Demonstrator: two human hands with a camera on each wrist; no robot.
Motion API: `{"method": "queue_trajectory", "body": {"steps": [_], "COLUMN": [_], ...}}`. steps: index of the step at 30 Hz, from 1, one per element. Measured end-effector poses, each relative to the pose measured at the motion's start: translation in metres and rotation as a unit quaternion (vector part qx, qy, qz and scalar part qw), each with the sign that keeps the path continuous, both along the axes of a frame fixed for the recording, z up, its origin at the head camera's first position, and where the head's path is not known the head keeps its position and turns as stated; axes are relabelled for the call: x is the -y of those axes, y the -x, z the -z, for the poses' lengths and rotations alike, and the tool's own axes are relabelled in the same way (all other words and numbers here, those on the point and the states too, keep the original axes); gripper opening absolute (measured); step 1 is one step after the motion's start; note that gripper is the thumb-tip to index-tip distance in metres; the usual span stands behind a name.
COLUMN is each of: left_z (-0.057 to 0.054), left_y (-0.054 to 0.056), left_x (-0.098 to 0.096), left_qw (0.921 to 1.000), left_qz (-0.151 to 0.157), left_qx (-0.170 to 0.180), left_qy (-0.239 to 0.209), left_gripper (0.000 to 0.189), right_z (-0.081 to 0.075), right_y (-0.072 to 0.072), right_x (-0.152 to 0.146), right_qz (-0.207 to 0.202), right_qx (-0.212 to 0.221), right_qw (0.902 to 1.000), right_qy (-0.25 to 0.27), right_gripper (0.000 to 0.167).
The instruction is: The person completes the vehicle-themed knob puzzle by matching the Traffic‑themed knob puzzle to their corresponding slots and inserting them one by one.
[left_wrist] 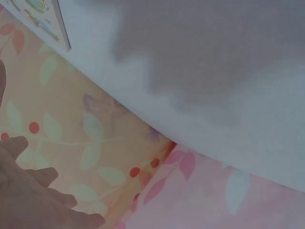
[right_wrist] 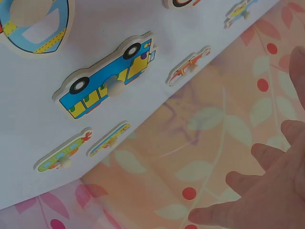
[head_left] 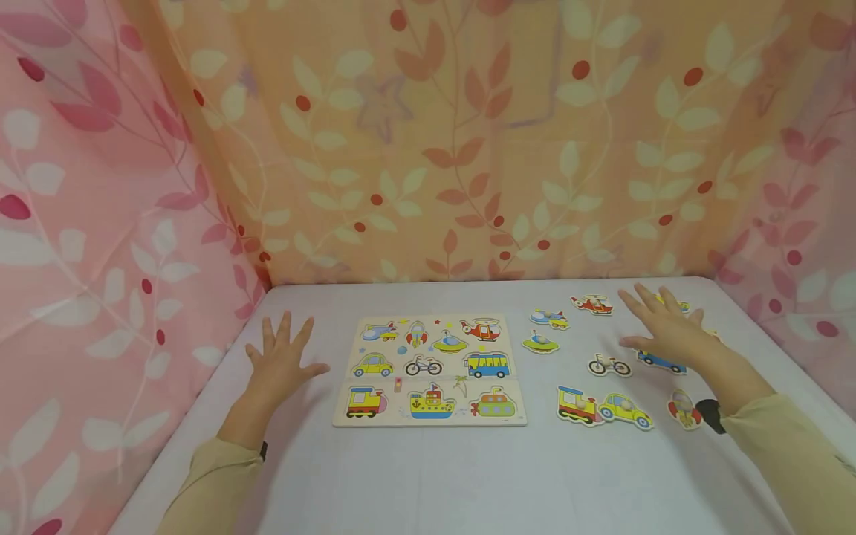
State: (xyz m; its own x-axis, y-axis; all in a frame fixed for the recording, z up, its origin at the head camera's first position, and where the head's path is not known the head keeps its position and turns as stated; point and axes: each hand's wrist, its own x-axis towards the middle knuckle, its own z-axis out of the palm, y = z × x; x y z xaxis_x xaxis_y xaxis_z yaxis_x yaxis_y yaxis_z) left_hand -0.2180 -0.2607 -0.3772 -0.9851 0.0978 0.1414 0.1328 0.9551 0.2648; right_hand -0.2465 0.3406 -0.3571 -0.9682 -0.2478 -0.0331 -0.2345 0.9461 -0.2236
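My left hand (head_left: 273,368) is held over the table left of a wooden picture puzzle board (head_left: 519,417), fingers spread and holding nothing. The board shows vehicle pictures, among them a car, a bus, a train and a ship. My right hand (head_left: 672,331) hovers with fingers spread above the loose knobbed pieces at the right, also holding nothing. Nearest it are a blue bus piece (right_wrist: 95,93), partly hidden by the hand in the head view, a bicycle piece (head_left: 608,365) and a red helicopter piece (head_left: 591,305). A green submarine piece (right_wrist: 62,153) shows in the right wrist view.
Between board and right hand lie an airplane piece (head_left: 548,318) and a flying saucer piece (head_left: 540,342). Nearer the front are train (head_left: 575,405), yellow car (head_left: 626,411) and rocket (head_left: 683,409) pieces. Floral curtains (head_left: 428,148) enclose the white table (head_left: 428,483) behind and at the sides.
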Motion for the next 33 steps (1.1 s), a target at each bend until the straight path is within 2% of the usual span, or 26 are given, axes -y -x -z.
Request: {"method": "queue_trajectory", "body": {"steps": [10,17,20,26,29,33], "left_z": [0.002,0.008,0.013,0.033,0.042,0.048], "left_y": [0.000,0.007,0.013,0.022,0.023,0.023], "left_x": [-0.001,0.001,0.001,-0.001,-0.002,-0.009], "left_qw": [0.9998,0.9981,0.9962,0.9902,0.9860,0.9825], "left_qz": [0.012,0.026,0.044,0.087,0.096,0.100], "left_qx": [0.015,0.039,0.053,0.104,0.132,0.152], "left_qy": [-0.002,-0.039,-0.052,-0.034,-0.033,-0.039], "left_gripper": [0.087,0.085,0.084,0.082,0.080,0.078], "right_z": [0.001,0.005,0.009,0.022,0.025,0.028], "right_y": [-0.001,0.000,0.001,0.006,0.011,0.018], "right_x": [0.003,0.005,0.007,0.012,0.013,0.018], "right_qz": [-0.002,-0.003,-0.003,0.009,0.004,-0.015], "right_qx": [-0.001,0.002,-0.002,-0.001,0.000,0.004], "right_qw": [1.0000,0.9998,0.9997,0.9994,0.9990,0.9973], "right_qy": [0.003,0.017,0.026,0.032,0.044,0.072], "right_gripper": [0.094,0.098,0.094,0.086,0.082,0.077]}}
